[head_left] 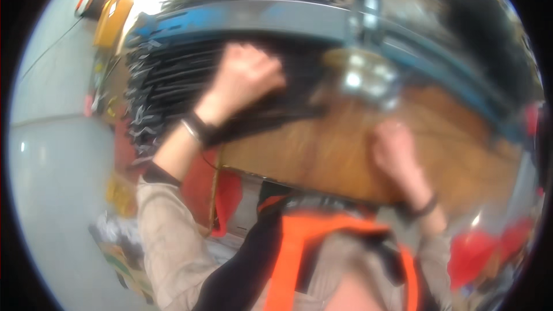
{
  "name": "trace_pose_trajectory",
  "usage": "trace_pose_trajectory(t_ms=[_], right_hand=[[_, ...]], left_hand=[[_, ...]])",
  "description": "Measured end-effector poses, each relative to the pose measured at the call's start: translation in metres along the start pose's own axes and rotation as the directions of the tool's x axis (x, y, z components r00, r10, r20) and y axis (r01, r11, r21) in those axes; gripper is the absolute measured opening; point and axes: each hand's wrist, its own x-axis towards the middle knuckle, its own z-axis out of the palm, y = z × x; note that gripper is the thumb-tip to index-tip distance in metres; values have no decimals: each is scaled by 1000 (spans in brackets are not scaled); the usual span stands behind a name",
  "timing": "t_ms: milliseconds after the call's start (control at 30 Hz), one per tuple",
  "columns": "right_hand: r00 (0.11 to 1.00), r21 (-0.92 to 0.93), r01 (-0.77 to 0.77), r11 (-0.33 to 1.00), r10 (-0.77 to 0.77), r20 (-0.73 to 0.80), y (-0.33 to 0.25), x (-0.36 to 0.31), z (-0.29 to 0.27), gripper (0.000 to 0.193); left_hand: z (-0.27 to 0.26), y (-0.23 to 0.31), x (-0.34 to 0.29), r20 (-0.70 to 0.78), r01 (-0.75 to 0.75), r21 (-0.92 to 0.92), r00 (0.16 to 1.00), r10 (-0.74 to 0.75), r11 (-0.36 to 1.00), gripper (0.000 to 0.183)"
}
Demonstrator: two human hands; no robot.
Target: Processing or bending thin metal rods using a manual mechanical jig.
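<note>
My left hand (246,75) is closed in a fist over a stack of long black strips (173,80), whose ragged grey-tipped ends point left. Blur hides whether a strip is inside its fingers. My right hand (397,148), also blurred, is curled closed above the brown wooden tabletop (322,150). Anything in its grip is too smeared to make out. Just beyond it, a shiny metal machine head (368,75) comes down to the table, with the black strips reaching toward it from the left.
A grey-blue metal beam (247,16) crosses behind the strips, with more dark strips beyond it. An orange-yellow box (113,20) stands at the far left. Red material (222,196) hangs below the table's near edge, and red items (472,256) lie at lower right.
</note>
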Motion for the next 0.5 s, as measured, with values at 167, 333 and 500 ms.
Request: trace_pose_trajectory(t_ms=[167,333,500], right_hand=[[994,290,105,951,-102,-24,-12,24,-4,19],[935,576,-354,737,255,248,-11,33,-21,18],[947,752,-284,594,296,124,-17,12,-4,18]], left_hand=[[6,14,-53,78,156,-34,985,-153,987,19],[-3,31,-41,136,-8,-292,989,50,957,20],[-13,73,-28,207,38,-343,978,36,938,24]])
